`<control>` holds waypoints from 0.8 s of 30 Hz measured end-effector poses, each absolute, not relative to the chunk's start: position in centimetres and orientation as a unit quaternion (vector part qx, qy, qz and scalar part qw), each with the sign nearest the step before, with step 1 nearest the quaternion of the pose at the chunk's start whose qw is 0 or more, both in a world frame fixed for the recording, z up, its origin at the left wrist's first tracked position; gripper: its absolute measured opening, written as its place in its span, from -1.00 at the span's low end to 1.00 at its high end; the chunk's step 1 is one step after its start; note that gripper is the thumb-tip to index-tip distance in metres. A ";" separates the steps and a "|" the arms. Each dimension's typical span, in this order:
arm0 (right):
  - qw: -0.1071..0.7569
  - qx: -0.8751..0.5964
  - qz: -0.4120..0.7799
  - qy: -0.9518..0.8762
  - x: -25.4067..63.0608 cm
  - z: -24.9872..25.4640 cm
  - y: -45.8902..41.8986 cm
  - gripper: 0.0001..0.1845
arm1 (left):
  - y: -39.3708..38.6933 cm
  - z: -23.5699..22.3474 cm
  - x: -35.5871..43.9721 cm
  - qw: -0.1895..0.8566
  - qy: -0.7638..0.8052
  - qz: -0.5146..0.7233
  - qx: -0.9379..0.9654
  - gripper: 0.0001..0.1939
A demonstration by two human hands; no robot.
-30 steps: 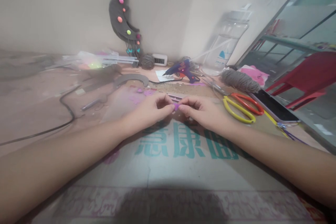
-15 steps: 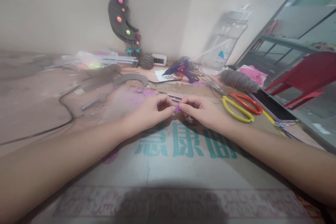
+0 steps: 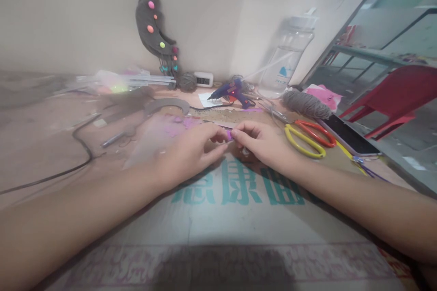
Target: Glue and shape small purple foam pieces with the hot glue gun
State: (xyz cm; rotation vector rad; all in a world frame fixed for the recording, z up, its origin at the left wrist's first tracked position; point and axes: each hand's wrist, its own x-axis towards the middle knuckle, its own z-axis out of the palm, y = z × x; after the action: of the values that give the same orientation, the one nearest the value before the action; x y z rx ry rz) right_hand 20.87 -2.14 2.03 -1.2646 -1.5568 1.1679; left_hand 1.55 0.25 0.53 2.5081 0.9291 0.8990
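A small purple piece [image 3: 229,135], perhaps felt or foam, is held between my two hands above the printed cardboard [image 3: 218,227]. My right hand [image 3: 261,142] pinches its right end between thumb and index finger. At the left end, the curled fingers of my left hand [image 3: 200,143] hold it, the thumb a little lower and apart from the index fingertip. Something small and pale shows under my right fingers, too blurred to name. More purple pieces [image 3: 180,123] lie just beyond my left hand.
Behind my hands lies a blue glue gun [image 3: 234,91]. To the right are scissors [image 3: 307,138] with yellow and red handles, grey yarn [image 3: 305,103], a phone [image 3: 350,134] and a water bottle [image 3: 287,57]. A black cord [image 3: 85,145] crosses the left side. A grey crescent decoration [image 3: 152,27] hangs on the wall.
My left thumb has moved down away from the index finger, and more of the purple piece shows. The whole view has shifted slightly, with things now a little further left.
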 end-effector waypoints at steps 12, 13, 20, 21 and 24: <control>0.371 -0.515 0.437 -0.637 20.9 2.1 -2.1 -0.73 | 0.5 0.3 1.7 0.120 0.302 0.318 0.891 -0.90; 0.371 -0.514 0.443 -0.633 21.0 2.1 -2.1 -0.73 | 0.5 0.3 1.7 0.122 0.306 0.318 0.889 -0.90; 0.389 -0.491 0.514 -0.586 21.0 2.0 -2.0 -0.70 | 0.2 0.4 1.6 0.169 0.340 0.339 0.861 -0.82; 0.389 -0.490 0.515 -0.586 21.0 2.0 -2.0 -0.69 | 0.2 0.4 1.6 0.172 0.339 0.343 0.859 -0.75; 0.385 -0.494 0.499 -0.599 20.9 2.1 -2.1 -0.69 | 0.1 0.2 1.7 0.173 0.328 0.343 0.863 -0.59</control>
State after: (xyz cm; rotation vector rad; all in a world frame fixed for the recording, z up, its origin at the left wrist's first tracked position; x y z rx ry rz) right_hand 20.90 -2.10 2.06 -1.2588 -1.5257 1.2716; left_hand 1.68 0.11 0.20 2.4481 0.9311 0.9726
